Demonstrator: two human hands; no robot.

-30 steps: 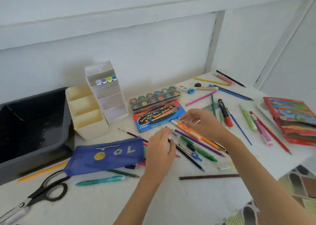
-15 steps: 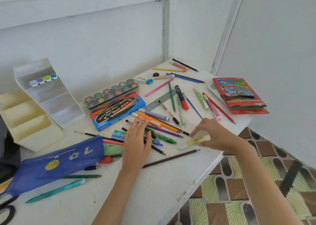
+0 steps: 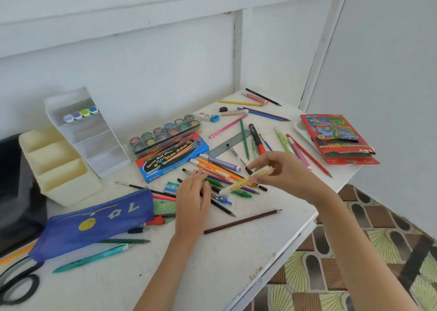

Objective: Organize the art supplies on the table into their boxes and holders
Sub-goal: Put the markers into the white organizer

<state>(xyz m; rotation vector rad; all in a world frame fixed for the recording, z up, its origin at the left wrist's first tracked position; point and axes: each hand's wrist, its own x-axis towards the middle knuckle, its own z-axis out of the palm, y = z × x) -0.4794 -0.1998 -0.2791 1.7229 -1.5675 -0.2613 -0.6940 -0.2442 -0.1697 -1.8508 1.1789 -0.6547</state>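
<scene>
Highlighter (image 3: 238, 184) — one, yellow, pinched by right hand (image 3: 288, 175); left hand (image 3: 192, 199) flat.

Setting: looks like a home study or craft corner. White painted desk (image 3: 236, 258) sits in a corner of white panelled walls (image 3: 142, 62), with patterned brown-and-green floor tiles (image 3: 354, 268) beside it. School art supplies on the desk: watercolour box (image 3: 172, 160), blue pencil case (image 3: 94, 220), coloured-pencil box (image 3: 335, 140), scissors (image 3: 19, 284).

There are two holders: one cream holder (image 3: 54, 166) and one white holder (image 3: 87, 140) carrying four marker caps (image 3: 84, 112). One blue pencil case (image 3: 94, 223), one pair of scissors (image 3: 21, 284), one metal ruler (image 3: 220, 148), one paint tray (image 3: 165, 134), one blue watercolour box (image 3: 170, 160), one yellow highlighter (image 3: 238, 184), one blue sharpener (image 3: 214, 118).
</scene>
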